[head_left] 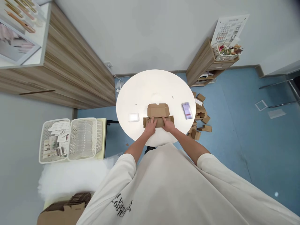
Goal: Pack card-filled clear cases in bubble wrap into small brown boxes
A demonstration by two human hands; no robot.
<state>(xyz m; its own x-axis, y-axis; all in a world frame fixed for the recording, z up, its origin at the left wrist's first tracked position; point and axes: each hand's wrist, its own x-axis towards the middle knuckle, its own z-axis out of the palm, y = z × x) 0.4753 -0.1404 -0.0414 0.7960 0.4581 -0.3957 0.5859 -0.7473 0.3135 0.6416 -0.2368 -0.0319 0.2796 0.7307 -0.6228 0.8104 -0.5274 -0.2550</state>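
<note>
A small brown cardboard box (158,110) lies part-folded near the front of the round white table (140,90). Its lid panel stretches away from me, and a side flap sticks out at each end. My left hand (150,126) grips the left part of the near section, fingers pressed on the cardboard. On the right part, my right hand (168,125) holds the same section with its fingers bent over it. What lies under my fingers is hidden. Left of the box is a small clear-and-white case (134,117). To the right lies a blurred purple item (187,110).
Several small cardboard boxes (200,114) are heaped on the floor right of the table. White baskets (55,140) with papers and clear plastic pieces stand at left, beside white wrapping (72,176) and flat cardboard (65,212). A wooden cabinet (82,59) rises at back left.
</note>
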